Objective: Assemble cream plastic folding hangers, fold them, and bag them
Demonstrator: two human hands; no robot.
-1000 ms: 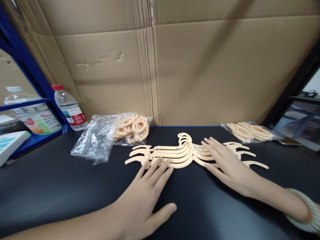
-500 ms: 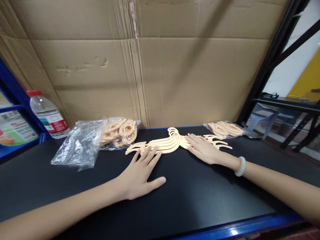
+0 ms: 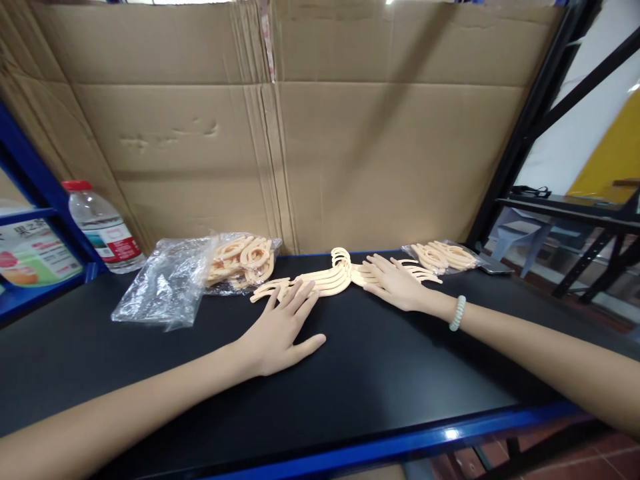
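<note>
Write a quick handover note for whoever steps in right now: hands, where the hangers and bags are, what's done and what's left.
Left hand: open, flat on the black table, fingertips on the left ends of the fanned hangers.
Right hand: open, flat on the fan's right half.
Left of the fan: a bag of hangers and a crumpled plastic bag. Right: another filled bag.
Done: hangers lie overlapped in a row, hooks toward the cardboard.
Left: the fan is loose, unbagged.

Smooth matt peach plastic hangers lie on a matt black tabletop before creased brown cardboard.
</note>
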